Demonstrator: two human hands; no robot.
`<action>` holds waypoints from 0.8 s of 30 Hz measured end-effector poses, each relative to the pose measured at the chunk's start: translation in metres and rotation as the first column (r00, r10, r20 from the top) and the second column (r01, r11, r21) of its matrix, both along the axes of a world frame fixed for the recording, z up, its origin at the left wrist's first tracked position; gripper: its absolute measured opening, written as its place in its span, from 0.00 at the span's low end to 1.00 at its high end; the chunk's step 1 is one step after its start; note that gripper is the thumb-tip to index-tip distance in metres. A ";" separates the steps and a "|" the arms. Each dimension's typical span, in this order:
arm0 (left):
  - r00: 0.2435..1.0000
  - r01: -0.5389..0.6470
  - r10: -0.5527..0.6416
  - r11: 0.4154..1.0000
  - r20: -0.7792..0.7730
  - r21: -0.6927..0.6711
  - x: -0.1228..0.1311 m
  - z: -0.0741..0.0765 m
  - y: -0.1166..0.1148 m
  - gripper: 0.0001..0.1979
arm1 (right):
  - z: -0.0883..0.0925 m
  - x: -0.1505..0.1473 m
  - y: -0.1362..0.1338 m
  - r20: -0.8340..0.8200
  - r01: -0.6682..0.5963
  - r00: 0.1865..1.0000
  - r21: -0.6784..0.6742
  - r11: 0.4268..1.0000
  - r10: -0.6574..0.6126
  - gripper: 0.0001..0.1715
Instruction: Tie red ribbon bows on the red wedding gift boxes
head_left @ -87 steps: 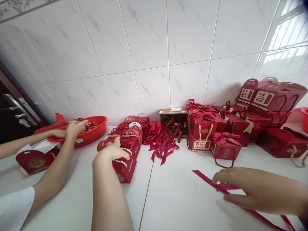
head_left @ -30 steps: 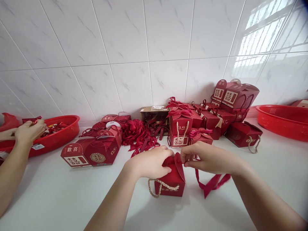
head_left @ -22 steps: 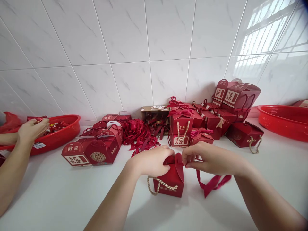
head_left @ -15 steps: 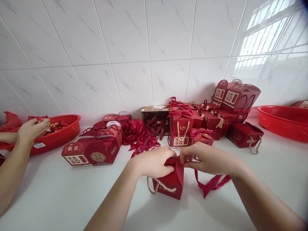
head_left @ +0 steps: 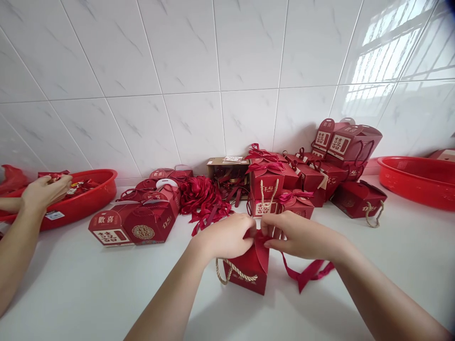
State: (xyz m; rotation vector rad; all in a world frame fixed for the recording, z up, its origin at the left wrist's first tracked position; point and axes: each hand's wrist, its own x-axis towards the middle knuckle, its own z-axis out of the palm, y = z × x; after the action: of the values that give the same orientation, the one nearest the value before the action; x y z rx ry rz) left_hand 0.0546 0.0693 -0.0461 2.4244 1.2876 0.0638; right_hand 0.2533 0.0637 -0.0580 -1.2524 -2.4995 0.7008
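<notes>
A small dark red gift box (head_left: 249, 270) stands on the white table in front of me, a twisted gold cord handle (head_left: 241, 272) on its near side. My left hand (head_left: 231, 237) is closed on the box's top flaps from the left, its fingertips partly hidden. From the right, my right hand (head_left: 295, 234) pinches at the same folded top, close to the left fingers. A crimson ribbon (head_left: 307, 274) trails from beneath my right hand onto the table. Whether those fingers also grip the ribbon is hidden.
Finished boxes (head_left: 309, 180) are piled against the tiled wall. Beside them lie a heap of red ribbons (head_left: 201, 199) and an open carton (head_left: 216, 168). More boxes (head_left: 149, 227) stand left. Another person's hand (head_left: 46, 192) is over a red basin (head_left: 85, 203); a second basin (head_left: 415, 189) sits right.
Both my hands have drawn closer together over the box top, and the right-hand flap now leans inward. The ribbon's loose end has shifted slightly left.
</notes>
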 end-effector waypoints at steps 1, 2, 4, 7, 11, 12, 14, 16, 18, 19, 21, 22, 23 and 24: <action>1.000 -0.002 0.002 1.000 0.015 0.015 -0.002 0.000 0.000 0.06 | -0.001 0.001 0.000 -0.012 0.028 1.000 0.018 0.999 -0.028 0.04; 0.999 -0.009 0.008 0.999 0.033 0.032 -0.003 0.001 0.000 0.06 | -0.002 0.001 0.000 -0.033 0.055 0.998 0.039 0.998 -0.053 0.06; 0.997 -0.035 0.030 0.997 0.071 0.067 -0.006 0.004 -0.003 0.06 | -0.004 0.000 0.000 -0.092 0.087 0.993 0.066 0.994 -0.080 0.09; 0.986 -0.101 0.080 0.985 0.146 0.138 -0.007 0.015 -0.010 0.08 | -0.003 -0.004 -0.002 -0.204 0.046 0.978 0.038 0.998 -0.038 0.14; 0.958 -0.187 0.119 0.950 0.262 0.252 -0.008 0.030 -0.023 0.09 | 0.002 -0.013 -0.004 -0.412 -0.060 0.910 -0.001 0.998 0.054 0.10; 0.955 -0.201 0.129 0.943 0.267 0.264 -0.010 0.032 -0.026 0.09 | 0.003 -0.015 -0.004 -0.452 -0.068 0.890 0.001 0.998 0.061 0.09; 0.959 -0.224 0.168 0.942 0.228 0.249 -0.015 0.033 -0.031 0.09 | 0.005 -0.015 -0.004 -0.514 -0.055 0.856 0.008 0.998 0.051 0.09; 0.967 -0.243 0.225 0.954 0.119 0.173 -0.021 0.031 -0.033 0.15 | 0.007 -0.012 -0.004 -0.573 -0.015 0.819 0.010 1.000 0.018 0.09; 0.963 -0.264 0.266 0.963 -0.039 0.060 -0.026 0.027 -0.032 0.26 | 0.010 -0.005 -0.007 -0.643 0.036 0.766 0.016 0.999 -0.018 0.09; 0.956 -0.273 0.272 0.962 -0.112 0.011 -0.027 0.024 -0.030 0.29 | 0.012 -0.002 -0.009 -0.679 0.072 0.733 0.024 0.997 -0.036 0.08; 0.939 -0.288 0.273 0.957 -0.208 -0.042 -0.027 0.020 -0.024 0.29 | 0.017 0.006 -0.016 -0.757 0.161 0.651 0.064 0.985 -0.057 0.08; 0.935 -0.288 0.271 0.956 -0.228 -0.047 -0.026 0.018 -0.021 0.27 | 0.020 0.010 -0.020 -0.800 0.212 0.598 0.094 0.973 -0.053 0.07; 0.935 -0.284 0.266 0.958 -0.236 -0.047 -0.025 0.017 -0.017 0.25 | 0.023 0.014 -0.025 -0.838 0.267 0.543 0.118 0.956 -0.048 0.06; 0.936 -0.277 0.259 0.960 -0.239 -0.044 -0.024 0.016 -0.015 0.24 | 0.026 0.019 -0.030 -0.873 0.330 0.486 0.136 0.934 -0.045 0.06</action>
State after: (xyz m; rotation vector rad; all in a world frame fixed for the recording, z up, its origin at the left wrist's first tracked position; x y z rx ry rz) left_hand 0.0303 0.0546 -0.0306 2.2255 1.6867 -0.1959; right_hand 0.2728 0.0340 -0.0319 -0.7414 -1.5015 0.6432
